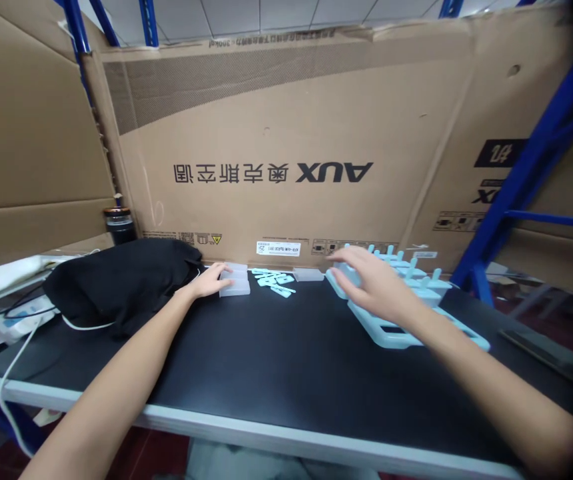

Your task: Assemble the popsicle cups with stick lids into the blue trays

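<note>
My left hand (208,281) is at the back left of the black tabletop, its fingers apart and touching the edge of several translucent white boxes (235,288), which look like ice-pop mould cups. Beside them lies a loose pile of light blue ice-pop sticks (272,279). My right hand (368,279) reaches over the left end of a light blue ice-pop mould set (429,293), thumb and fingers apart around a mould there. Several upright sticks stand in the set. Its light blue base frame (396,341) has open slots at the front. My hand hides part of the set.
A flat translucent piece (308,275) lies by the big cardboard panel (276,120) at the back. On the left are a black cloth bundle (121,283), a dark jar (120,225) and a white cable (14,373). Blue rack posts (531,173) flank the table.
</note>
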The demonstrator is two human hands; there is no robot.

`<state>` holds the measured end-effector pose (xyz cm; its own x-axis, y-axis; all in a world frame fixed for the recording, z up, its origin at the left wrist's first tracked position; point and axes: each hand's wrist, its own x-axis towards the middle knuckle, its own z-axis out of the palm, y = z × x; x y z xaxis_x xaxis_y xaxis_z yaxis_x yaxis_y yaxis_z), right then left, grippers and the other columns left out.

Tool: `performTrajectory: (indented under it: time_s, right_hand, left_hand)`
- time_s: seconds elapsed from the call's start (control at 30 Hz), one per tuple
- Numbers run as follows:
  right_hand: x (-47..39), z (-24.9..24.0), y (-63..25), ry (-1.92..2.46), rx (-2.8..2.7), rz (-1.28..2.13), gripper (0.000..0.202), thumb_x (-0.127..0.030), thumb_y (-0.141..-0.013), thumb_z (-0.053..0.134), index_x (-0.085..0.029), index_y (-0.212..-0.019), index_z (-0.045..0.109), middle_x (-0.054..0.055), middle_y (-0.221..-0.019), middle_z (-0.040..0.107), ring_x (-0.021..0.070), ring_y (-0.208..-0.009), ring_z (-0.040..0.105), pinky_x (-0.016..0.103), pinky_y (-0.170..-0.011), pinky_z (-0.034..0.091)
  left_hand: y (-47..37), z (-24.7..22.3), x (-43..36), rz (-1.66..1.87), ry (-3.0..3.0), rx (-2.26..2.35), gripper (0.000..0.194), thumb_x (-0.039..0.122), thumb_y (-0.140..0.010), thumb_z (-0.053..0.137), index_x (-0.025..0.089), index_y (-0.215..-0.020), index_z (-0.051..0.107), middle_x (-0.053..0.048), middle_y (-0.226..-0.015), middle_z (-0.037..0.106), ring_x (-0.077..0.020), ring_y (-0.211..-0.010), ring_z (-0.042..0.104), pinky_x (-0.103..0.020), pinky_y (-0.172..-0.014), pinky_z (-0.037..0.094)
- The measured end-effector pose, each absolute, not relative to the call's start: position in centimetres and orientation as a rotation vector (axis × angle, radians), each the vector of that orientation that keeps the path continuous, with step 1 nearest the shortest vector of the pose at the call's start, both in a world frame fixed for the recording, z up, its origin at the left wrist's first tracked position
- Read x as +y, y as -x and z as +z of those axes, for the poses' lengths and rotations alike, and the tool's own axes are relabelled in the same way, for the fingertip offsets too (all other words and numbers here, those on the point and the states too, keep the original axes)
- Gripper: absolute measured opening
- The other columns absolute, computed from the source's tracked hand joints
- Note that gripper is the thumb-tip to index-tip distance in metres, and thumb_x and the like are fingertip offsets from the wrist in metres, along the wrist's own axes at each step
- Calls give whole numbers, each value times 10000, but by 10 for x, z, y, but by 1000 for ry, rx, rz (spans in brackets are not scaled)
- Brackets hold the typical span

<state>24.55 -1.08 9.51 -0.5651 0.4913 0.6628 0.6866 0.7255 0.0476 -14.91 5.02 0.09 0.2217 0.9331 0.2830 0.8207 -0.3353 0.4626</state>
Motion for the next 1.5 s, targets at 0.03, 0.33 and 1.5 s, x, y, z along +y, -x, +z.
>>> performTrajectory:
  time_s: [0.03, 0.33, 1.5]
  right_hand:
    - [-20, 94, -267, 903, -2196, -448, 252, -350, -910, 390, -197, -1025, 554, 100, -1012, 615, 230, -983, 570, 364, -880, 436]
    - [-17, 13, -379, 1526, -1948, -82, 260, -492, -827, 444, -259, -937, 481, 62, -732, 619, 210, -597, 578, 335, -573, 434]
    - [-20, 7, -370, 1666, -2206, -231, 294, -472, -885, 295, -222, -850, 447, 81, -867, 625, 255, -827, 616, 353, -717, 415]
  left_hand:
    - [149, 1, 50, 769, -2274, 1669, 469, 509, -787, 556, 225, -1160, 574, -88, -1295, 509, -290, -1212, 481, -420, -1060, 353]
    - [150, -2, 50, 725, -2289, 1739, 443, 461, -808, 522, 232, -1186, 552, -82, -1322, 476, -271, -1224, 485, -402, -1073, 354]
    - [-33, 4, 30, 464, -2511, 2000, 390, 459, -905, 332, 214, -1162, 493, -138, -1207, 512, -311, -1160, 475, -534, -914, 430]
